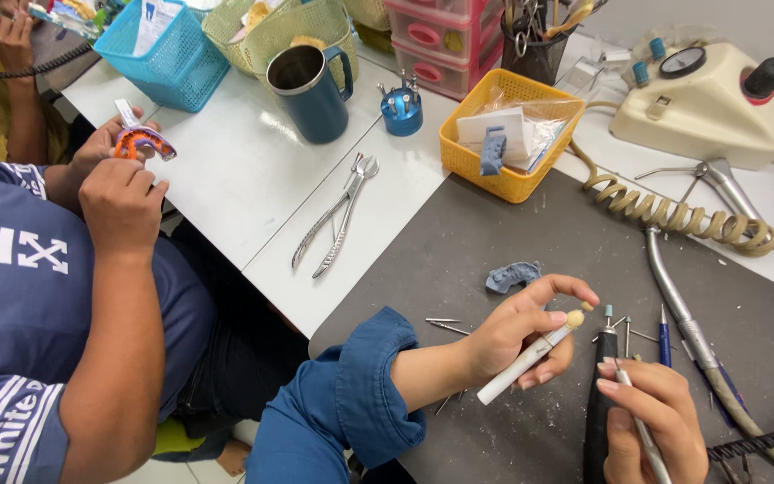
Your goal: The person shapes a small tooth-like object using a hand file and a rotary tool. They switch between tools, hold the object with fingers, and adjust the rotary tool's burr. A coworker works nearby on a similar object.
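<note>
Left hand [517,333]: fingers curled closed around a white stick [523,363] tipped with a small tooth [575,316], above the grey counter [512,224].
Right hand [656,421]: fingers pinched shut on a slim metal tool [640,421] beside a black handpiece [599,403].

Yellow basket [517,184], dark blue mug [313,94], grey mat [494,358], light blue basket [172,63], white table [244,170].

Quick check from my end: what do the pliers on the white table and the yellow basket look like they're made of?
The pliers look like polished metal, probably steel: silvery all over, with bright reflections along the handles. The yellow basket looks like moulded plastic with a matte finish: one even colour and a regular mesh of small holes in its walls. Neither is being touched, so this rests on looks alone.
</note>
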`<state>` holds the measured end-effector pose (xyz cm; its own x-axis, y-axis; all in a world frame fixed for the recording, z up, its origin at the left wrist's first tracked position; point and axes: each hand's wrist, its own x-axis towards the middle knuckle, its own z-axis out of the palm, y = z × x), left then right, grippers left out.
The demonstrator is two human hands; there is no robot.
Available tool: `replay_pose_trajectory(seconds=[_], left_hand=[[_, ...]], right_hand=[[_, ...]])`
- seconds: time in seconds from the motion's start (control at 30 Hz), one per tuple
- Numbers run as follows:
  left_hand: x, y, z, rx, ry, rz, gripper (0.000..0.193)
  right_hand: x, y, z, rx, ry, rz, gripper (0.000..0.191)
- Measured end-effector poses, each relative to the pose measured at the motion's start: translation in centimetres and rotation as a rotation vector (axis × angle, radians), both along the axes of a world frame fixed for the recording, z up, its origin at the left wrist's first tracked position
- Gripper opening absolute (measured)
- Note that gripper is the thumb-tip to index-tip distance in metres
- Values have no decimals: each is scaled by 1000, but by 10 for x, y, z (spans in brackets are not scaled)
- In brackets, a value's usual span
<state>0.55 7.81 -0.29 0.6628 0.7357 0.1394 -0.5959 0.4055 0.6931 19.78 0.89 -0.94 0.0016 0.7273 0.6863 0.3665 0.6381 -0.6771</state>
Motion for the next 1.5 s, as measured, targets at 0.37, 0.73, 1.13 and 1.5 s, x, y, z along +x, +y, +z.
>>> replay_pose_trajectory(seconds=[0.37, 0.73, 1.13, 1.5], left_hand=[[2, -10, -8, -2, -11, 10, 30], [7, -33, -16, 55, 20, 5, 36], [6, -38, -10, -19, -39, -116, 41], [6, -37, -6, -53, -61, -156, 37]], right_hand=[[16, 2, 1, 119, -95, 88, 17], [25, -12, 16, 172, -221, 146, 31], [26, -12, 21, 148, -289, 143, 32], [26, -13, 21, 131, -308, 143, 31]])
